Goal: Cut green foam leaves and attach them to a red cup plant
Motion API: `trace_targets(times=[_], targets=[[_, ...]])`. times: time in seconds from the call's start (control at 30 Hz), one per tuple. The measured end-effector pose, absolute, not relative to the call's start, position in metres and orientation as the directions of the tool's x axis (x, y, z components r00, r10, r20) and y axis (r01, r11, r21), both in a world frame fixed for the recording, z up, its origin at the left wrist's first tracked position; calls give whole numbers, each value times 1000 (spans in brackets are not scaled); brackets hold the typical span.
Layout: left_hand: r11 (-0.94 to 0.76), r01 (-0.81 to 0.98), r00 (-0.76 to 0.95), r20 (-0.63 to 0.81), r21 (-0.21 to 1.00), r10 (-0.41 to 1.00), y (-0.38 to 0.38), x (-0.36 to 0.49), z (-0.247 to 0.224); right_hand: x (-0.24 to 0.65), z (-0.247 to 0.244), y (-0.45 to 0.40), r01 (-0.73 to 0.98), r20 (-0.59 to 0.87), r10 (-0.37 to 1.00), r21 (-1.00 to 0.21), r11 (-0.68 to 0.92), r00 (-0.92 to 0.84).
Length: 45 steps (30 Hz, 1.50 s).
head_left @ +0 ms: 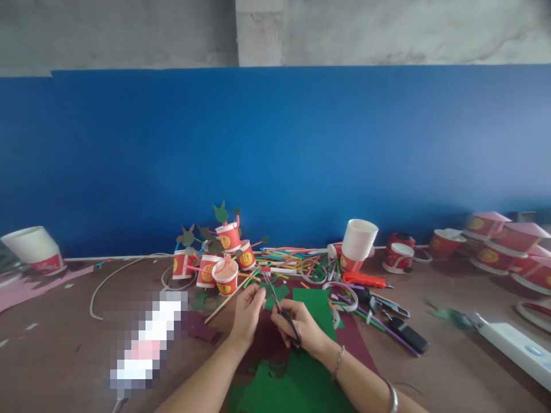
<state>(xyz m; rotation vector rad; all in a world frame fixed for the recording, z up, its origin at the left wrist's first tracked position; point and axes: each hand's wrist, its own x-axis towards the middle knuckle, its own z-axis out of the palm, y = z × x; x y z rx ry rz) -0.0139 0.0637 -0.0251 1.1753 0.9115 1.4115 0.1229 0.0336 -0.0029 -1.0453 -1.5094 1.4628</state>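
My right hand (301, 327) is closed around the dark handles of a pair of scissors (275, 298), whose blades point up and to the left. Close to the blades, my left hand (249, 315) has its thumb and fingers pinched together. Cut green paper (279, 292) shows just beyond its fingertips; whether the pinch holds any of it, I cannot make out. Under both hands lie large green paper sheets (316, 376) with cut edges and dark red paper (355, 341).
Red and white paper cup figures (225, 276) stand behind my left hand. Colourful straws (293, 261) lie at the back, beside stacked cups (359, 246). An orange glue gun (365, 280), tape roll (348, 295) and black key fob (407, 334) lie rightward. A white power strip (516, 350) is far right.
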Motion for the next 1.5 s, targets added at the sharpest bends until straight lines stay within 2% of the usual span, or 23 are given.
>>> trace_targets(times=[0.43, 1.1, 1.27, 1.5], targets=[[-228, -137, 53, 237, 964, 970, 62, -14, -20, 124, -8, 34, 19, -35, 929, -999, -29, -368], [-192, -209, -2, 196, 959, 981, 62, -13, -20, 123, -3, 34, 53, -38, 931, -998, -20, -362], [-93, -256, 87, 119, 962, 989, 58, -12, -16, 124, -7, 35, 63, -10, 939, -998, 12, -343], [-64, -255, 158, 107, 965, 982, 55, -11, -11, 125, -10, 36, 31, -24, 922, -999, -13, -387]])
